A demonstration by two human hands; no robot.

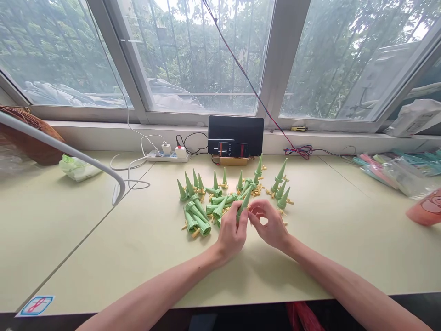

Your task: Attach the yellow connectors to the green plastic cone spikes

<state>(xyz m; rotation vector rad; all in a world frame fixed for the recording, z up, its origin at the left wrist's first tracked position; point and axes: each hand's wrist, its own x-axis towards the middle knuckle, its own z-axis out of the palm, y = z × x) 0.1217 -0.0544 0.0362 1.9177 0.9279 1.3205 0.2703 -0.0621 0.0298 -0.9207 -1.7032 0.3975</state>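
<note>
Near the middle of the table, my left hand point(233, 230) is closed around a green plant watering spike point(245, 202), its pointed end up and tilted to the right. My right hand point(270, 223) has thumb and forefinger pinched together at the right side of that spike; whatever lies between those fingertips is too small to make out. Beyond and left of my hands, a pile of green watering spikes point(200, 211) with small yellow valves lies on the table, some standing on their wide ends. Several more standing spikes point(283, 198) are behind my right hand.
A dark tablet point(236, 128) with a phone point(233, 149) before it stands by the window ledge. A power strip point(168, 156) and white cables lie left of it. A white curved bar point(69, 147) crosses the left side. Plastic packets point(389, 172) and a pink cup point(425, 209) are at right.
</note>
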